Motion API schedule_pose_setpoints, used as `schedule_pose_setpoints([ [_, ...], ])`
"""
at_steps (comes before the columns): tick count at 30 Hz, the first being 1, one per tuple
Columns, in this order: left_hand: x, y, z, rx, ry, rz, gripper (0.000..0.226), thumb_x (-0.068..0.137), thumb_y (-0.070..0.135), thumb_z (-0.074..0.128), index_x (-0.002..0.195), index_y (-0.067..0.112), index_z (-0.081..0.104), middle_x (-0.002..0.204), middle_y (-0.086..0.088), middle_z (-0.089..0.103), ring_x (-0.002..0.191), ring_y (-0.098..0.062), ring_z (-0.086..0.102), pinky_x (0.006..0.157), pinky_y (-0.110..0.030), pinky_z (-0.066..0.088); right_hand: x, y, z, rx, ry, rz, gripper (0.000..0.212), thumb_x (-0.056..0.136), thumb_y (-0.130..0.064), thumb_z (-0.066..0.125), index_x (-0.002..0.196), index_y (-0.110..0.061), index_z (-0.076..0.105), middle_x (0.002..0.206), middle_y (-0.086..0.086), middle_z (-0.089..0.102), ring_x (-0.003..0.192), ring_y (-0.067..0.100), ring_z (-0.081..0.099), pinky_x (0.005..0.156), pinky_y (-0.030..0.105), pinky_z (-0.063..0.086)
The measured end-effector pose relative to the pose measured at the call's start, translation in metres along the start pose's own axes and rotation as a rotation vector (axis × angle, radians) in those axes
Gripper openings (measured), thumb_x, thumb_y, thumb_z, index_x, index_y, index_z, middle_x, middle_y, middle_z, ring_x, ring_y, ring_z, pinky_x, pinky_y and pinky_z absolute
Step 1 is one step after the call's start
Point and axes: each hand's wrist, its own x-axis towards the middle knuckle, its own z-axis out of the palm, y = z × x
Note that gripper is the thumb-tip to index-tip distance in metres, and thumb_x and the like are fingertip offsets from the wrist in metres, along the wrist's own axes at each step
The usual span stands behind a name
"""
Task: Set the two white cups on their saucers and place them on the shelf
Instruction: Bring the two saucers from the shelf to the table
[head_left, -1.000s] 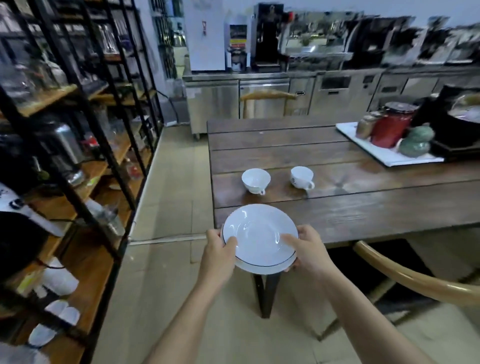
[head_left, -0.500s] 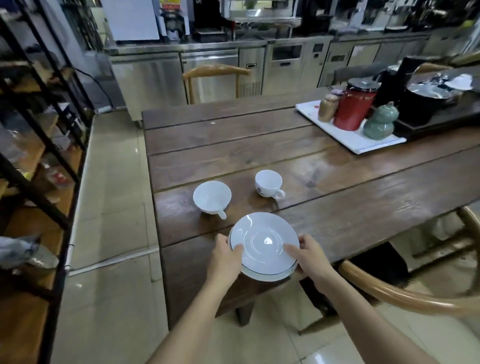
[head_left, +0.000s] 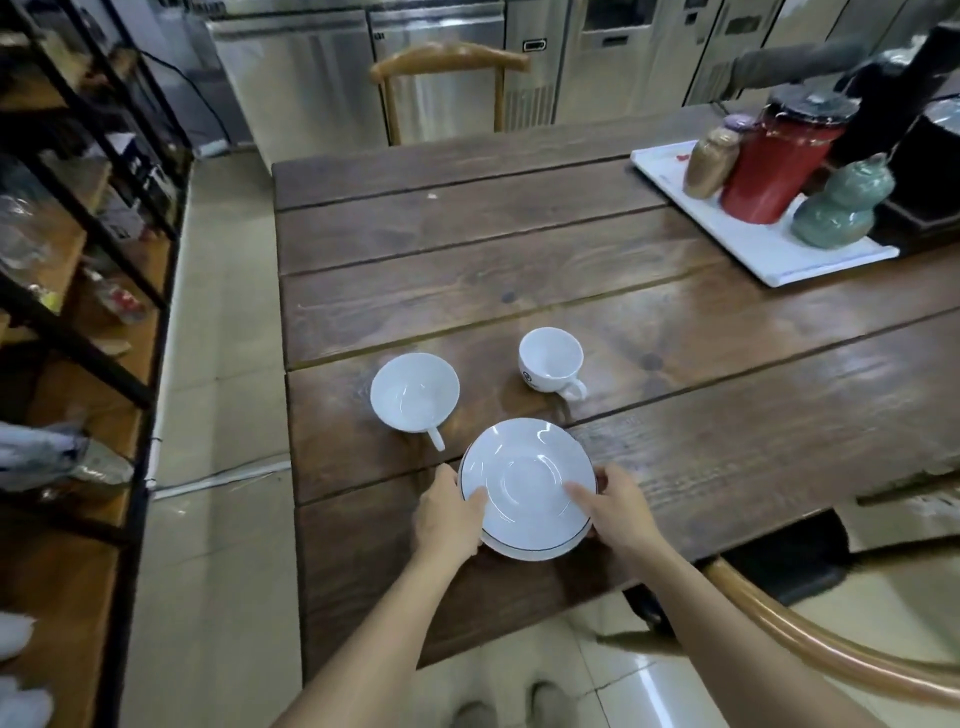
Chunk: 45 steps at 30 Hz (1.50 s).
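Observation:
Both of my hands hold a stack of white saucers (head_left: 527, 486) with a dark rim line, low over the near part of the wooden table (head_left: 519, 249). My left hand (head_left: 451, 512) grips the left rim with the thumb on top. My right hand (head_left: 615, 506) grips the right rim, thumb on the saucer. Two white cups stand upright on the table just beyond: a wide cup (head_left: 414, 392) to the left, handle pointing toward me, and a narrower cup (head_left: 550, 358) with a printed mark to the right.
A black-framed wooden shelf (head_left: 83, 332) with jars and white cups runs along the left. A white tray (head_left: 763, 254) with a red jar, a gold jar and a green gourd sits at the table's far right. Wooden chairs stand at the far end (head_left: 447, 57) and near right (head_left: 810, 639).
My hands have carried the saucers forward from in front of the table edge to over the tabletop, close to the two cups. The view has swung right and down.

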Motion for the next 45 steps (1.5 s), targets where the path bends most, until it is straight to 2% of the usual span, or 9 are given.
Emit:
schedule_pose_setpoints([
  [6, 0.008, -0.002, 0.004, 0.153, 0.034, -0.052, 0.022, 0.086, 0.036, 0.054, 0.085, 0.015, 0.047, 0.099, -0.008, 0.066, 0.089, -0.029, 0.06, 0.066, -0.032, 0.043, 0.007, 0.004, -0.003, -0.147, -0.021, -0.092, 0.017, 0.081, -0.028, 0.065, 0.085, -0.017, 0.053, 0.088, 0.0, 0.061, 0.076, 0.013, 0.058, 0.057, 0.025, 0.042],
  [10, 0.008, 0.003, 0.004, 0.262, 0.07, -0.094, 0.033, 0.086, 0.04, 0.054, 0.103, 0.012, 0.05, 0.109, -0.008, 0.063, 0.097, -0.03, 0.06, 0.076, -0.037, 0.051, 0.009, -0.001, -0.005, -0.357, -0.01, -0.165, 0.031, 0.081, -0.036, 0.061, 0.097, -0.012, 0.051, 0.099, 0.003, 0.053, 0.087, 0.025, 0.055, 0.073, 0.04, 0.046],
  [16, 0.003, 0.01, 0.006, 0.311, 0.122, -0.027, 0.03, 0.093, 0.031, 0.048, 0.11, 0.006, 0.048, 0.108, -0.015, 0.064, 0.096, -0.034, 0.061, 0.075, -0.042, 0.05, 0.015, -0.007, -0.011, -0.502, 0.011, -0.131, 0.027, 0.088, -0.041, 0.052, 0.084, -0.016, 0.044, 0.077, -0.001, 0.057, 0.073, 0.024, 0.057, 0.062, 0.033, 0.039],
  [22, 0.008, 0.013, 0.002, 0.197, 0.065, -0.02, 0.025, 0.094, 0.023, 0.049, 0.107, 0.001, 0.049, 0.109, -0.017, 0.062, 0.097, -0.034, 0.06, 0.067, -0.034, 0.045, 0.025, -0.008, -0.015, -0.372, -0.062, -0.125, 0.021, 0.091, -0.03, 0.053, 0.083, -0.011, 0.048, 0.071, -0.004, 0.053, 0.067, 0.016, 0.051, 0.053, 0.03, 0.035],
  [26, 0.008, 0.021, -0.002, 0.083, 0.07, 0.096, 0.016, 0.094, 0.022, 0.049, 0.089, 0.007, 0.046, 0.081, -0.008, 0.058, 0.064, -0.016, 0.051, 0.052, -0.026, 0.037, 0.022, -0.011, -0.026, -0.107, 0.051, -0.172, 0.021, 0.087, -0.025, 0.059, 0.072, -0.014, 0.048, 0.068, -0.003, 0.051, 0.062, 0.015, 0.045, 0.053, 0.029, 0.034],
  [32, 0.008, 0.076, 0.004, -0.015, 0.034, 0.323, 0.015, 0.093, 0.027, 0.051, 0.088, 0.014, 0.046, 0.078, -0.007, 0.058, 0.074, -0.024, 0.059, 0.069, -0.037, 0.052, 0.02, -0.031, -0.069, 0.168, 0.319, -0.254, 0.022, 0.084, -0.024, 0.061, 0.068, -0.019, 0.048, 0.067, -0.005, 0.049, 0.059, 0.01, 0.043, 0.053, 0.02, 0.036],
  [35, 0.008, 0.11, 0.026, -0.042, -0.003, 0.373, 0.014, 0.093, 0.026, 0.052, 0.083, 0.02, 0.044, 0.075, -0.001, 0.057, 0.07, -0.018, 0.059, 0.064, -0.029, 0.051, 0.033, -0.032, -0.103, 0.216, 0.39, -0.252, 0.02, 0.085, -0.022, 0.061, 0.072, -0.014, 0.048, 0.067, -0.005, 0.046, 0.059, 0.01, 0.041, 0.051, 0.017, 0.035],
  [41, 0.025, 0.138, 0.07, -0.096, -0.049, 0.291, 0.012, 0.094, 0.023, 0.05, 0.088, 0.016, 0.043, 0.073, 0.001, 0.055, 0.059, -0.012, 0.057, 0.042, -0.012, 0.041, 0.068, -0.023, -0.143, 0.149, 0.36, -0.179, 0.018, 0.084, -0.022, 0.062, 0.075, -0.011, 0.051, 0.07, -0.003, 0.05, 0.061, 0.013, 0.043, 0.053, 0.026, 0.034],
  [45, 0.042, 0.151, 0.107, -0.172, -0.075, 0.139, 0.007, 0.094, 0.018, 0.05, 0.093, 0.013, 0.046, 0.073, -0.001, 0.057, 0.059, -0.016, 0.059, 0.055, -0.022, 0.049, 0.1, -0.015, -0.167, 0.049, 0.314, -0.12, 0.017, 0.085, -0.022, 0.06, 0.078, -0.008, 0.053, 0.07, -0.003, 0.053, 0.063, 0.014, 0.045, 0.053, 0.027, 0.036],
])
